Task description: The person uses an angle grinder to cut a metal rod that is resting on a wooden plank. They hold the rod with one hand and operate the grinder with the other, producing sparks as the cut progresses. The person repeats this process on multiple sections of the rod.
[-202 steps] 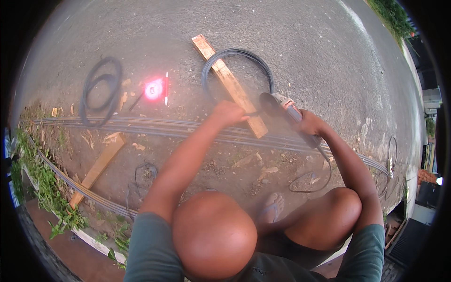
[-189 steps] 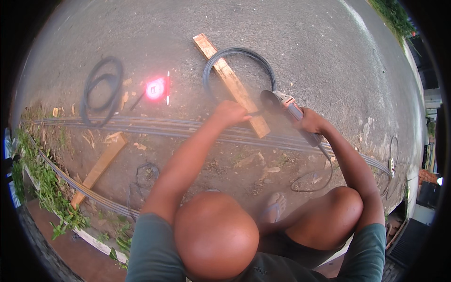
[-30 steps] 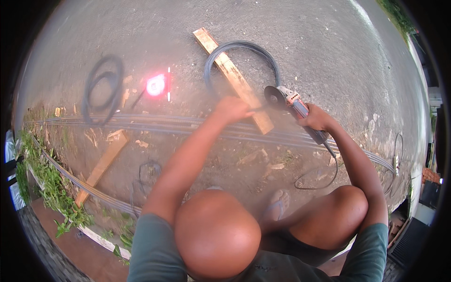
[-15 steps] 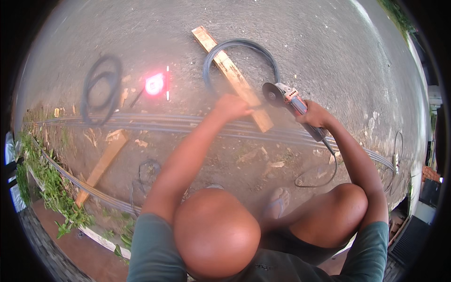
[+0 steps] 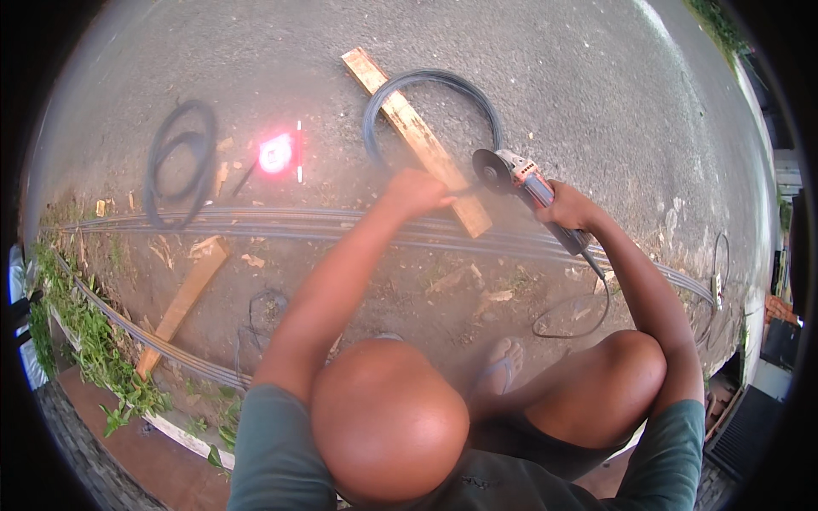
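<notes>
On the rough ground just past the bundle of long steel rods, we hold an angle grinder in our right hand; the fingers wrap fully around its body, with the dark disc pointing left, raised just beside the near end of a wooden plank. Our left hand is curled into a closed fist close to the disc, over the rods and at the plank's edge; we cannot tell what, if anything, it grips. The grinder's cord loops on the dirt below our right forearm. The plank lies diagonally across a coil of grey wire. Farther left, a second dark coil rests on the asphalt, with a bright pink glare between the coils. Another plank lies tilted near the weeds at the left edge.
</notes>
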Demonstrator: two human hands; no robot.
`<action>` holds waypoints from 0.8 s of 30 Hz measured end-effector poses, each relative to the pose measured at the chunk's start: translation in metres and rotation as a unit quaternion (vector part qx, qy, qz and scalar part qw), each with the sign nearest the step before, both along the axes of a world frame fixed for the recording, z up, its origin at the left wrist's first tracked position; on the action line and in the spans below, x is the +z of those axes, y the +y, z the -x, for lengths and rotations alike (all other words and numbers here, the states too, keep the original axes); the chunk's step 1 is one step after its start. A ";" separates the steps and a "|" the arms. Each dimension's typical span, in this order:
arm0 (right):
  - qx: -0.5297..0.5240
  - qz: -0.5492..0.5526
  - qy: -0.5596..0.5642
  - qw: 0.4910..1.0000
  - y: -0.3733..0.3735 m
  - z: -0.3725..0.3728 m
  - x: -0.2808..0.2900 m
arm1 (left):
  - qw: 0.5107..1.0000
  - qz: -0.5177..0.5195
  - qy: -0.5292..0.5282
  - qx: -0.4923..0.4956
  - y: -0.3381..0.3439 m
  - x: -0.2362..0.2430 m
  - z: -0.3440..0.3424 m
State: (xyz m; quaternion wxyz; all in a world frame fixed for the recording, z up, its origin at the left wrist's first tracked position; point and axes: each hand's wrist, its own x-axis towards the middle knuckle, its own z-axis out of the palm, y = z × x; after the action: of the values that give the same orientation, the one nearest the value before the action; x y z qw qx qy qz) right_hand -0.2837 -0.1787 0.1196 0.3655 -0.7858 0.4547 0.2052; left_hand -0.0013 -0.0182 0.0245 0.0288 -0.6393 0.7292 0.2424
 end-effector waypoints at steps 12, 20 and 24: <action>-0.002 0.004 0.011 1.000 0.001 0.019 -0.001 | 1.000 0.010 0.004 -0.001 -0.002 0.000 0.005; 0.005 0.000 -0.011 1.000 0.000 0.001 -0.004 | 1.000 -0.007 0.004 0.006 0.003 0.003 -0.003; 0.001 -0.007 0.012 1.000 0.004 -0.004 0.004 | 1.000 -0.008 0.007 0.015 0.004 -0.004 -0.003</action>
State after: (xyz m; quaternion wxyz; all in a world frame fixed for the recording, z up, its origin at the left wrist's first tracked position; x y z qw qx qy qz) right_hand -0.2800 -0.1752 0.1234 0.3653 -0.7816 0.4563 0.2179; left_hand 0.0016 -0.0146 0.0206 0.0250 -0.6486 0.7174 0.2531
